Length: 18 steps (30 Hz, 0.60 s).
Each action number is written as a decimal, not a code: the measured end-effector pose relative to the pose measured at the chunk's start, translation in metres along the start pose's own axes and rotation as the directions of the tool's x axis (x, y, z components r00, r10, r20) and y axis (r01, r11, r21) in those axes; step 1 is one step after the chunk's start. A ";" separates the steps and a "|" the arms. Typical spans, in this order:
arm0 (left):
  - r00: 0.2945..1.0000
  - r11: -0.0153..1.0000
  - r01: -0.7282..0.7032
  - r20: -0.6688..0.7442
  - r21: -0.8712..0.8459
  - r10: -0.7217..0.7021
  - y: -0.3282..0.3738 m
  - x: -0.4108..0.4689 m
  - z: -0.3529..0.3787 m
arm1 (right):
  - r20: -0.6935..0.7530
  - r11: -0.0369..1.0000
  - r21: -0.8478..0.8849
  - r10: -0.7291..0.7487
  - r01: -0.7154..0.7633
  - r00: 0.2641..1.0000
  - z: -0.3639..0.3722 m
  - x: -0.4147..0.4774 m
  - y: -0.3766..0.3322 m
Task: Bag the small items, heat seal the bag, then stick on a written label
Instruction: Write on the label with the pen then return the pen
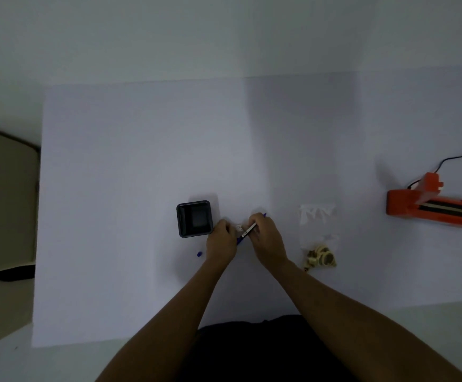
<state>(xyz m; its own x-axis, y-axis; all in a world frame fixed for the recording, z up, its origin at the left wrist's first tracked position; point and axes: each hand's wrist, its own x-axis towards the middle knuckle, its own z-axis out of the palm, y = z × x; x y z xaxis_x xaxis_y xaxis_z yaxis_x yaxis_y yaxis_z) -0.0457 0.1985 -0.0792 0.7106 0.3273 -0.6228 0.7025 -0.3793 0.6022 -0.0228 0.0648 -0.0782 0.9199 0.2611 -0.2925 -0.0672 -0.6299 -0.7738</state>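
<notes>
My right hand (pixel 265 238) grips a blue pen (pixel 247 231) slanted across the middle of the white table, its tip pointing down-left. My left hand (pixel 221 238) is closed on a small white label (pixel 238 228) lying between the two hands. The pen's blue cap (pixel 199 254) lies loose to the left of my left hand. To the right lies a clear plastic bag (pixel 318 224) with several small beige items (pixel 320 259) gathered at its near end. An orange heat sealer (pixel 430 208) stands at the far right.
A dark square tray (pixel 181 219) sits just left of my left hand. A black cable (pixel 450 159) runs from the sealer off the right edge. A beige chair or cushion (pixel 4 199) is beyond the table's left edge.
</notes>
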 end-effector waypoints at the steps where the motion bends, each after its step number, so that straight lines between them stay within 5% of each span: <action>1: 1.000 1.000 -0.009 0.004 -0.003 0.009 0.000 0.000 0.000 | -0.019 1.000 -0.013 0.019 -0.019 1.000 -0.001 -0.001 0.003; 5: 1.000 1.000 -0.015 0.023 -0.028 0.016 -0.003 0.002 0.002 | -0.072 0.998 0.009 0.070 -0.070 0.995 -0.008 0.002 0.008; 8: 0.999 0.999 -0.037 -0.002 -0.002 0.037 -0.002 0.001 0.005 | -0.099 0.981 0.192 0.029 -0.010 0.995 -0.014 0.009 -0.006; 18: 0.999 0.992 -0.026 -0.034 0.123 0.031 0.006 -0.006 0.012 | 0.020 0.933 0.345 0.104 -0.105 0.994 0.023 0.018 -0.027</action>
<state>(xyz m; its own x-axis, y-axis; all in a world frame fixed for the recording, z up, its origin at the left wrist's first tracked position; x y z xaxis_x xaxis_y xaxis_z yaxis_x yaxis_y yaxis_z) -0.0464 0.1842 -0.0778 0.7329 0.3448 -0.5865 0.6733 -0.4915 0.5523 -0.0134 0.1036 -0.0756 0.8999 0.2087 -0.3830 -0.2927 -0.3622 -0.8850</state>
